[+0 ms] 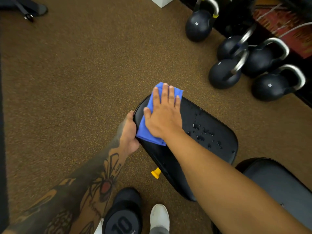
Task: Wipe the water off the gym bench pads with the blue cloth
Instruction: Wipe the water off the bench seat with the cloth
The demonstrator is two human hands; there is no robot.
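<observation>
Head view: you're pressing right hand (163, 114) flat, fingers spread, on soft, light blue cloth (146, 130) lying at pad (219, 149) far corner; left hand (129, 132) clamped on pad edge; water drops (202, 132) sitting beside cloth, slick vinyl likely.

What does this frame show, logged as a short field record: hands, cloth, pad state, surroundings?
right hand: flat on blue cloth, pressing it on seat pad
left hand: grips the pad's left edge
water droplets: on pad, right of cloth, not yet wiped
second pad: lower right
floor: kettlebells, dumbbell
</observation>
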